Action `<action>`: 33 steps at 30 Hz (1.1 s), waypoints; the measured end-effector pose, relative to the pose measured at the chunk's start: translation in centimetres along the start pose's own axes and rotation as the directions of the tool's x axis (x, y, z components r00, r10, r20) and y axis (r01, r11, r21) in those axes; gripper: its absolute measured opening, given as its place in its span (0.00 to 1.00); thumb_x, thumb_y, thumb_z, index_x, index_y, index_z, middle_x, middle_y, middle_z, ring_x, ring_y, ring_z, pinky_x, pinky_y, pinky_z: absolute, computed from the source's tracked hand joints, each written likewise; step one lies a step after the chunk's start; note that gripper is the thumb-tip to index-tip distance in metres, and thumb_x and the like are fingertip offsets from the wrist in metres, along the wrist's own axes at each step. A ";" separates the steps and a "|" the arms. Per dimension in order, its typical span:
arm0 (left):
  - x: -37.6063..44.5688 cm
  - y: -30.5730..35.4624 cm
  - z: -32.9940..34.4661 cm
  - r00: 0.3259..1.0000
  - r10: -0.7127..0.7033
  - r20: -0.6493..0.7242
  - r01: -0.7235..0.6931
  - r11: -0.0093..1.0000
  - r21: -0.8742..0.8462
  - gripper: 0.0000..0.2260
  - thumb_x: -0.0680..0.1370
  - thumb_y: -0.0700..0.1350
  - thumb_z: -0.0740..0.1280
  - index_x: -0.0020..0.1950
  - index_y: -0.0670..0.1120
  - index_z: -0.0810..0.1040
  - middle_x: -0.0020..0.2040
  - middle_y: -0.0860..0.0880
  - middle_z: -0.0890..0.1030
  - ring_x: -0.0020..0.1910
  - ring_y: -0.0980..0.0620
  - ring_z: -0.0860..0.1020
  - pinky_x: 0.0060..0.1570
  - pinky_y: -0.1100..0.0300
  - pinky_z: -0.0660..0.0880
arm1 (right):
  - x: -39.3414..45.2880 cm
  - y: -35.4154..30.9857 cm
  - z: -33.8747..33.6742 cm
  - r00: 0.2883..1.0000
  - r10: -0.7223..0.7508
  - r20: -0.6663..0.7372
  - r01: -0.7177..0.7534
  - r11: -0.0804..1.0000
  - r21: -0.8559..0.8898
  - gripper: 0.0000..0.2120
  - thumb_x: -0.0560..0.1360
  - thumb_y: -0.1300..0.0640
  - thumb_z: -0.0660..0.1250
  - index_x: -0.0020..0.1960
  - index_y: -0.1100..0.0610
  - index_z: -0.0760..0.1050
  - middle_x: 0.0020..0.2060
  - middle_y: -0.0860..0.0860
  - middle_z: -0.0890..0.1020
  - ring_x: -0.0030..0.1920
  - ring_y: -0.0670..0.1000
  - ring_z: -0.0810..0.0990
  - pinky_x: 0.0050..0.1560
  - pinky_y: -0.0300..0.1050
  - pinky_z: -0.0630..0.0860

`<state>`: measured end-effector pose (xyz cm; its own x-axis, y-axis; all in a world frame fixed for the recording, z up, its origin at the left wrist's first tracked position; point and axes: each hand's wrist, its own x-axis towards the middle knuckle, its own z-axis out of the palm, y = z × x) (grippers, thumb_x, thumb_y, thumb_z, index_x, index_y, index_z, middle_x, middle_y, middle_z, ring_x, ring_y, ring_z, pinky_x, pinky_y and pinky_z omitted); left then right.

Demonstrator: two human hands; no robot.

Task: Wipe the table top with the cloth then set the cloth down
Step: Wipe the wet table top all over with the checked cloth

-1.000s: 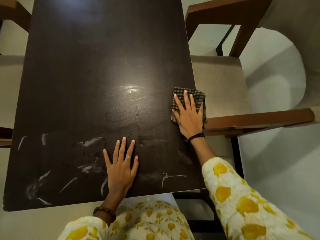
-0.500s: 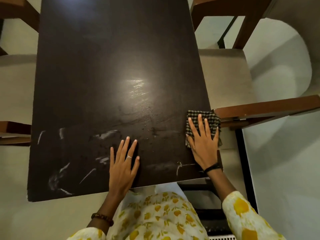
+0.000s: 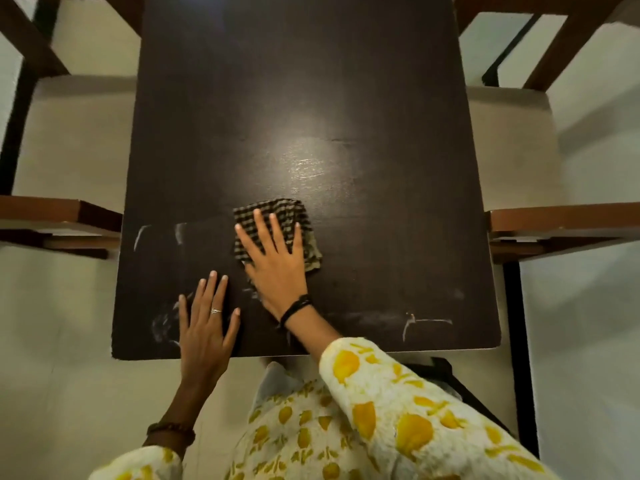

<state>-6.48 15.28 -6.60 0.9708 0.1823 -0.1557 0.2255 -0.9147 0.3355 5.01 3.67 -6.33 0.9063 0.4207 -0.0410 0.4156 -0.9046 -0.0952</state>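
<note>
Since the frame half a second back, right hand (image 3: 273,261) and checked cloth (image 3: 277,216) have travelled from the right-hand edge of the surface (image 3: 311,81) to its middle, just left of centre. Left hand (image 3: 206,323) has barely shifted on the near edge.

Right hand: flat, fingers spread, palm down on the cloth. It presses the cloth rather than clasping it; nothing is pinched. Cloth shows beyond the fingertips and out to the right of the palm.

Left hand: flat and open on bare wood, holding nothing, apparently bracing. Ring on one finger.

Cloth: small, dark-and-pale check, folded into a rough pad, with a paler corner poking out at lower right. Judged soft, light and limp. It should slide easily on this smooth dark top under palm pressure, but may bunch or unfold if pushed from one edge only. Best control probably comes from the palm over the centre of the pad, as now. For lifting, gather the folded layers together at the middle or a thick edge so it does not fall open.

Pale smears (image 3: 162,323) remain at near left beside the left hand. More sit along the left edge (image 3: 142,235), plus a chalky line (image 3: 426,323) at near right. Wiping looks unfinished; the near strip still needs passes.

Wooden chairs (image 3: 554,220) flank the surface on both sides.
</note>
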 end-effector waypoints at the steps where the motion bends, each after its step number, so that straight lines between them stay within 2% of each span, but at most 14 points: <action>1: -0.1 0.0 0.0 1.000 0.001 0.000 -0.001 1.000 0.006 0.26 0.78 0.54 0.51 0.74 0.44 0.58 0.74 0.45 0.59 0.74 0.50 0.53 0.72 0.48 0.45 | 0.0 -0.2 0.0 0.999 -0.040 0.000 0.040 0.999 -0.010 0.32 0.70 0.41 0.66 0.72 0.43 0.63 0.73 0.50 0.65 0.72 0.52 0.65 0.68 0.63 0.60; 4: -0.1 -0.5 -0.2 1.000 0.019 0.020 -0.019 1.000 0.004 0.26 0.79 0.56 0.48 0.74 0.45 0.57 0.74 0.46 0.59 0.74 0.51 0.53 0.73 0.50 0.43 | -0.8 3.3 -0.5 0.996 -0.084 0.030 0.085 0.996 -0.027 0.32 0.70 0.43 0.66 0.72 0.44 0.62 0.73 0.50 0.64 0.72 0.52 0.64 0.68 0.65 0.59; 8: 0.0 -2.2 -1.0 0.997 0.081 0.012 -0.081 0.997 0.010 0.26 0.79 0.57 0.48 0.74 0.45 0.59 0.74 0.46 0.60 0.74 0.50 0.54 0.73 0.50 0.43 | -4.0 11.9 -1.2 0.989 0.139 0.039 -0.136 0.987 -0.082 0.28 0.75 0.44 0.53 0.75 0.46 0.56 0.75 0.52 0.60 0.74 0.54 0.61 0.67 0.69 0.56; 11: -0.2 -4.0 -1.3 0.998 -0.039 -0.047 0.038 0.999 -0.026 0.26 0.78 0.54 0.51 0.73 0.43 0.60 0.74 0.45 0.61 0.74 0.50 0.54 0.73 0.47 0.45 | -6.2 15.9 -1.8 0.962 0.269 0.051 -0.264 0.960 -0.090 0.27 0.76 0.45 0.50 0.74 0.47 0.57 0.74 0.53 0.62 0.73 0.56 0.63 0.65 0.70 0.58; 17: -0.7 -5.1 -1.1 0.995 -0.059 -0.077 0.059 0.998 -0.007 0.25 0.79 0.54 0.50 0.73 0.44 0.59 0.74 0.45 0.61 0.74 0.48 0.55 0.72 0.44 0.49 | -5.7 11.4 -1.0 0.894 0.448 0.018 -0.445 0.892 -0.080 0.27 0.76 0.46 0.50 0.74 0.50 0.58 0.73 0.57 0.63 0.72 0.59 0.64 0.63 0.72 0.59; 22: -0.4 -5.3 -0.9 0.995 -0.039 -0.094 0.041 0.999 0.021 0.25 0.78 0.54 0.52 0.73 0.44 0.60 0.73 0.46 0.62 0.73 0.50 0.55 0.72 0.45 0.48 | -2.4 2.5 -0.1 0.944 0.331 0.004 -0.329 0.938 -0.109 0.28 0.75 0.45 0.50 0.74 0.49 0.58 0.74 0.56 0.62 0.72 0.58 0.64 0.64 0.71 0.60; 24: -0.5 -5.5 -0.8 0.995 -0.033 -0.090 0.035 0.999 0.020 0.25 0.77 0.53 0.54 0.73 0.44 0.61 0.73 0.46 0.62 0.73 0.50 0.55 0.72 0.45 0.49 | -0.2 -2.5 0.4 0.976 0.220 -0.003 -0.219 0.971 -0.091 0.29 0.74 0.44 0.52 0.74 0.48 0.59 0.74 0.56 0.63 0.73 0.57 0.63 0.65 0.70 0.59; 26: -0.5 -5.6 -0.7 0.996 -0.025 -0.089 0.028 0.999 0.027 0.26 0.77 0.52 0.54 0.73 0.43 0.61 0.73 0.45 0.62 0.73 0.50 0.56 0.72 0.46 0.49 | 2.3 -7.4 0.8 0.998 0.068 -0.004 -0.068 0.997 -0.047 0.31 0.73 0.44 0.59 0.74 0.48 0.59 0.74 0.55 0.62 0.74 0.57 0.61 0.67 0.69 0.56; 28: -0.4 -5.8 -0.8 0.995 -0.049 -0.086 0.049 0.999 -0.001 0.27 0.77 0.53 0.54 0.73 0.40 0.59 0.73 0.42 0.62 0.73 0.49 0.56 0.72 0.49 0.47 | 4.2 -10.8 0.8 0.995 -0.093 0.038 0.094 0.995 -0.021 0.32 0.73 0.44 0.62 0.75 0.47 0.58 0.75 0.53 0.59 0.75 0.56 0.58 0.69 0.68 0.53; 31: -0.4 -5.7 -1.2 0.996 -0.060 -0.070 0.056 0.997 -0.050 0.28 0.78 0.53 0.53 0.74 0.40 0.57 0.74 0.42 0.60 0.74 0.50 0.54 0.72 0.52 0.46 | 5.2 -10.1 0.6 0.969 -0.225 0.099 0.229 0.973 -0.030 0.29 0.76 0.45 0.59 0.75 0.47 0.57 0.76 0.51 0.58 0.75 0.54 0.58 0.70 0.66 0.52; 33: -0.6 -5.8 -1.6 0.997 -0.050 -0.066 0.045 0.996 -0.082 0.26 0.79 0.52 0.52 0.74 0.41 0.55 0.74 0.44 0.59 0.74 0.52 0.52 0.73 0.55 0.45 | 4.5 -7.4 0.2 0.977 -0.187 0.101 0.193 0.980 -0.048 0.28 0.75 0.45 0.56 0.74 0.46 0.59 0.74 0.51 0.61 0.74 0.53 0.61 0.69 0.67 0.55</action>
<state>-8.21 21.04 -7.00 0.9616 0.2513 -0.1107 0.2746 -0.8731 0.4029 5.95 12.26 -6.01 0.8001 0.5873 -0.1224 0.5856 -0.8088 -0.0532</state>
